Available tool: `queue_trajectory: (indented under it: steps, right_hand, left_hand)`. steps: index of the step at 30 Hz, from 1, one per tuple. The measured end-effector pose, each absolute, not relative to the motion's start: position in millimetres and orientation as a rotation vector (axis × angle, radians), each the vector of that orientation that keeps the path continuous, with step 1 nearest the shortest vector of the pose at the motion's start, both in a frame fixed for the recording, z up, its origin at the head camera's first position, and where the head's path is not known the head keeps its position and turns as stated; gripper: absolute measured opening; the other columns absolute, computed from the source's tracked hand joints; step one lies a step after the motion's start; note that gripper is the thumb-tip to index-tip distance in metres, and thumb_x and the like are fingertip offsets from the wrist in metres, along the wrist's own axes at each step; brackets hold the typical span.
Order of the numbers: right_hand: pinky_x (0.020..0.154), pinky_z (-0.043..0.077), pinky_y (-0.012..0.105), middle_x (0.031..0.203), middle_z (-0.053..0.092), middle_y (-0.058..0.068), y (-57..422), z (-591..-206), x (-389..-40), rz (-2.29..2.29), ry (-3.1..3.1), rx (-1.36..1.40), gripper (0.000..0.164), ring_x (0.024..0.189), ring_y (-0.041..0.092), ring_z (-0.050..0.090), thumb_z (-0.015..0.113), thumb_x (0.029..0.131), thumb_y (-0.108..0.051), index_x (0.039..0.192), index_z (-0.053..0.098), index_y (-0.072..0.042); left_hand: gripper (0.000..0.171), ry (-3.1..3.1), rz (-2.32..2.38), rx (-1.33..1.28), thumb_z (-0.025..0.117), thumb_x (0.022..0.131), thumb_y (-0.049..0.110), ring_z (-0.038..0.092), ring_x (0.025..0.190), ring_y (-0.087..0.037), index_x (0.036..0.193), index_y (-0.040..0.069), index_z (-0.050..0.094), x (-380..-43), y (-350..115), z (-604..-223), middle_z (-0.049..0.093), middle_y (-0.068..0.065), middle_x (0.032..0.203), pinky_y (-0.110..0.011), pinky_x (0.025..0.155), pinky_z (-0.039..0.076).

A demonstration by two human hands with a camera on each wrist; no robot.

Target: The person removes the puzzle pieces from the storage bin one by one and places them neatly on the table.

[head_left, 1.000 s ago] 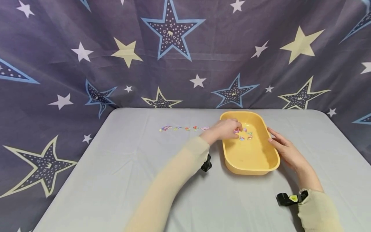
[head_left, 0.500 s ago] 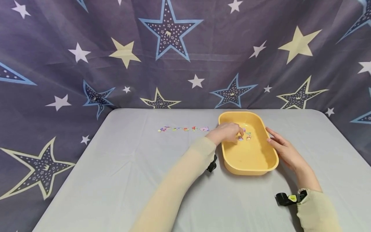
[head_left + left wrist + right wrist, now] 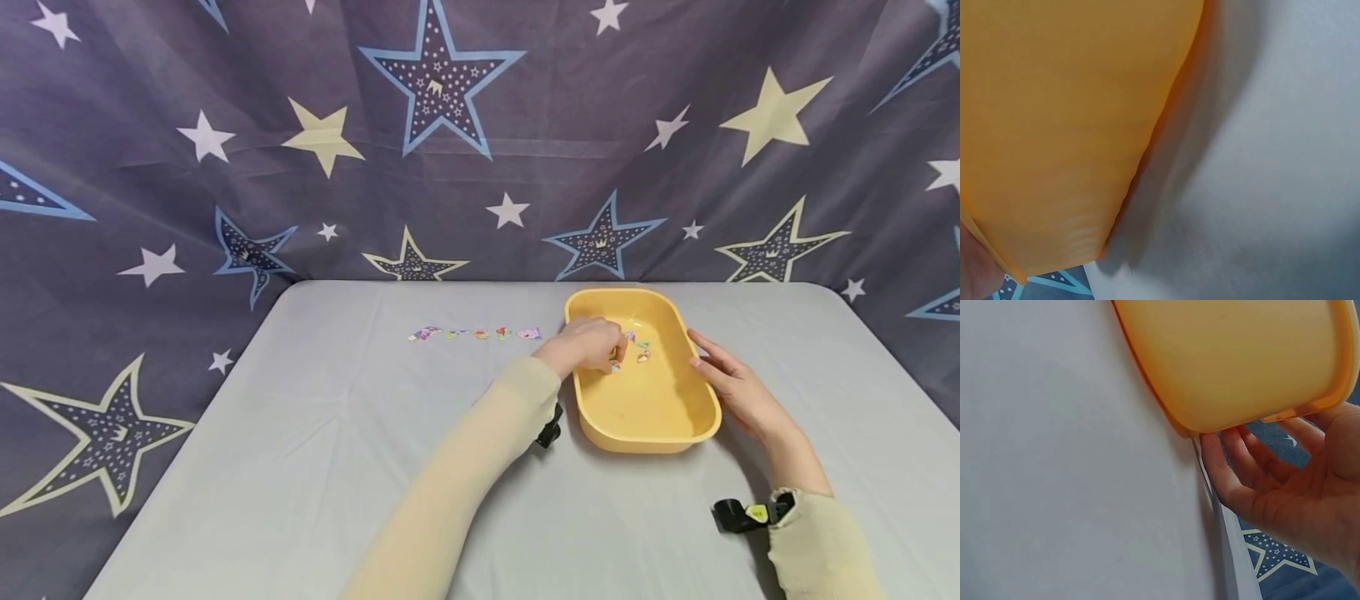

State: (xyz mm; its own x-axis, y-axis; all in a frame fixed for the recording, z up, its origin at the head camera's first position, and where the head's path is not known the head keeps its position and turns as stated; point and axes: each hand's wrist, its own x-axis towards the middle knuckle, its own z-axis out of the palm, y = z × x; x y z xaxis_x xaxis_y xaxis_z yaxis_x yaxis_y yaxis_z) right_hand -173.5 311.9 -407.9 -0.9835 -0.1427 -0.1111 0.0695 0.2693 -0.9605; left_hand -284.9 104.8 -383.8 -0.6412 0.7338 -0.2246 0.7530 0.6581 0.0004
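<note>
My left hand (image 3: pixel 596 343) reaches over the near-left rim into a yellow plastic tub (image 3: pixel 648 408), its fingers curled downward. At its fingertips it pinches a small colourful cut-out piece (image 3: pixel 616 366), mostly covered by the hand. More such pieces, among them an orange one (image 3: pixel 643 356) and a purple one (image 3: pixel 630 336), lie on the tub's floor just to the right. My right hand (image 3: pixel 738 387) rests against the tub's right outer wall. In the right wrist view, the fingers (image 3: pixel 1225 469) touch that wall. The left wrist view shows mainly the tub's outer side.
Left of the tub, several small colourful cut-outs (image 3: pixel 482 334) lie in a row on the grey cloth-covered table (image 3: pixel 315 467). A dark curtain with stars (image 3: pixel 525 108) hangs behind the table. Black cameras (image 3: pixel 738 515) are strapped to both wrists.
My left hand has shifted slightly right, deeper into the tub, and its fingers have closed in on one piece. That piece has moved a little toward the hand. The right hand keeps its place.
</note>
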Motion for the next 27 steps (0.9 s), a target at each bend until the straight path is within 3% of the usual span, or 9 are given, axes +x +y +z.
queue_trajectory:
  steps: [11,22,27]
  right_hand:
    - [0.075,0.049,0.019,0.114,0.043,-0.004,311.8,-407.9,-173.4,-1.813,2.358,-0.08,0.06,0.093,-0.002,0.056,0.041,0.096,-0.032,0.146,0.013,-0.018]
    - [0.075,0.049,0.02,0.114,0.043,-0.005,312.7,-408.1,-173.0,-1.814,2.354,-0.069,0.059,0.092,-0.002,0.057,0.041,0.096,-0.032,0.146,0.013,-0.019]
    - [0.076,0.049,0.02,0.123,0.039,0.007,312.0,-407.5,-173.3,-1.805,2.35,-0.072,0.06,0.093,-0.002,0.056,0.04,0.096,-0.033,0.146,0.012,-0.019]
  left_hand:
    - [0.01,2.697,-0.084,1.212,0.067,0.079,0.029,0.051,0.08,-0.006,0.087,0.026,0.061,-284.4,103.1,-383.7,0.057,0.014,0.086,-0.024,0.072,0.038]
    - [0.018,2.711,0.114,1.216,0.063,0.081,0.024,0.051,0.077,-0.006,0.098,0.024,0.059,-284.7,102.0,-385.2,0.055,0.012,0.085,-0.021,0.064,0.039]
    - [0.025,2.718,0.315,1.239,0.065,0.078,0.023,0.049,0.08,-0.004,0.102,0.024,0.059,-286.2,97.2,-386.1,0.054,0.011,0.089,-0.018,0.066,0.038]
